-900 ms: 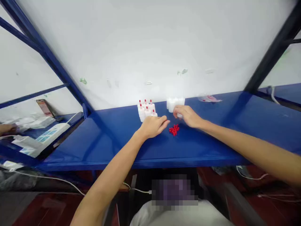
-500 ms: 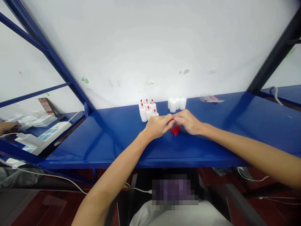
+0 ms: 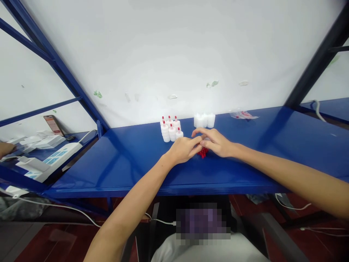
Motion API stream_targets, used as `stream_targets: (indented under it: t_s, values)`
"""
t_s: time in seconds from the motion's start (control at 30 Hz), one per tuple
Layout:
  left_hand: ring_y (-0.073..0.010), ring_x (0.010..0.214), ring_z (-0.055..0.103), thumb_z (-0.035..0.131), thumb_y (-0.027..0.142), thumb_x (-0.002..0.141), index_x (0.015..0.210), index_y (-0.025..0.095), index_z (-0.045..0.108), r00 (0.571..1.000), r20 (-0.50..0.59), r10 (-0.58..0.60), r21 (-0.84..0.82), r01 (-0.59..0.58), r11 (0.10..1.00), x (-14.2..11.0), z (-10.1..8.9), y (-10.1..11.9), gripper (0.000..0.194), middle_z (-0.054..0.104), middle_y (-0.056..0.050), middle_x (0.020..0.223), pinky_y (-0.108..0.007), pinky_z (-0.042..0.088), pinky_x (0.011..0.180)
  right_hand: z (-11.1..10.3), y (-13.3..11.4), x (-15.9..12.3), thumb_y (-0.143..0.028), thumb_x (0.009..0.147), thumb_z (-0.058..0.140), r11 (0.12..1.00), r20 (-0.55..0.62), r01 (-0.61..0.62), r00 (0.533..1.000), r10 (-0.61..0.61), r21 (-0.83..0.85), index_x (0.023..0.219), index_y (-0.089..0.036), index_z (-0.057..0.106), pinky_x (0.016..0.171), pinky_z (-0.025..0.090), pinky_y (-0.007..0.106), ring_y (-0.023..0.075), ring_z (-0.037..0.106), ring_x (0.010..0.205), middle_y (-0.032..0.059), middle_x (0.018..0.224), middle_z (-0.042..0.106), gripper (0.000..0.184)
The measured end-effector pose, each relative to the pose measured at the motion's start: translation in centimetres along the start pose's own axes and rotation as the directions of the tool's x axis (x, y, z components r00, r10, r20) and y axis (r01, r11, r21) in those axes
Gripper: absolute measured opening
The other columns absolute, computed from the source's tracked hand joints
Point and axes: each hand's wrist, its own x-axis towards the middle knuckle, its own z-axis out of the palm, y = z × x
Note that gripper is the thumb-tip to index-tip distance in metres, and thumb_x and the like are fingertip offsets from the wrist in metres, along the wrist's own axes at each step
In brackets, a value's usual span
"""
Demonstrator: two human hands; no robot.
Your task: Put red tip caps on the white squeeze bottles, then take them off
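Note:
My left hand [image 3: 184,150] and my right hand [image 3: 217,143] meet above a small pile of red caps [image 3: 202,153] on the blue table. The left thumb and forefinger are pinched together at the right thumb. My right hand is curled, its forefinger arched over to the left. Something pale shows faintly between the hands, too hidden to name. Left of the hands stand several white squeeze bottles with red-tipped nozzles [image 3: 172,134]. Behind the right hand stands a group of white bottles [image 3: 204,120] with no red tips showing.
A clear plastic bag with red and pink pieces [image 3: 243,115] lies at the back right of the blue table [image 3: 131,160]. To the left are a white power strip [image 3: 58,157], a phone [image 3: 53,125], white boxes [image 3: 50,141] and another person's hand [image 3: 5,149].
My right forefinger has lifted and arched away from the left fingertips. The red bit seen between my fingers is out of sight. Both hands stay over the cap pile.

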Motion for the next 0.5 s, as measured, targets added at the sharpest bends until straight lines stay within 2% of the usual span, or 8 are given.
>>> stream_targets:
  t_s: [0.13, 0.33, 0.5]
  values:
    - [-0.0117, 0.052, 0.051, 0.037, 0.034, 0.101, 0.092, 0.018, 0.056, 0.998, 0.057, -0.037, -0.063, 0.040, 0.997, 0.07, 0.09, 0.08, 0.026, 0.058, 0.002, 0.064, -0.023, 0.032, 0.053, 0.12, 0.09, 0.01, -0.029, 0.086, 0.046, 1.000, -0.004, -0.004, 1.000, 0.004, 0.007, 0.113, -0.018, 0.054, 0.054, 0.039, 0.026, 0.0146, 0.053, 0.051, -0.0037, 0.062, 0.062, 0.031]
    - [-0.0127, 0.056, 0.054, 0.036, 0.034, 0.101, 0.098, 0.019, 0.056, 0.995, 0.092, -0.049, -0.103, 0.059, 0.993, 0.12, 0.19, 0.19, 0.025, 0.060, 0.001, 0.068, -0.023, 0.035, 0.056, 0.02, -0.52, 0.14, -0.028, 0.080, 0.044, 1.000, -0.003, -0.015, 1.000, 0.015, -0.018, 0.100, -0.017, 0.056, 0.054, 0.040, 0.026, 0.0149, 0.055, 0.052, -0.0029, 0.060, 0.062, 0.025]
    - [-0.0136, 0.058, 0.055, 0.035, 0.033, 0.102, 0.101, 0.019, 0.055, 0.991, 0.123, -0.057, -0.112, 0.071, 0.991, 0.21, 0.35, 0.21, 0.025, 0.060, 0.000, 0.070, -0.024, 0.036, 0.056, 0.02, -0.64, 0.15, -0.025, 0.075, 0.044, 0.997, -0.010, -0.041, 0.999, 0.040, -0.059, 0.096, -0.016, 0.057, 0.053, 0.040, 0.026, 0.0147, 0.055, 0.051, -0.0022, 0.060, 0.061, 0.026]
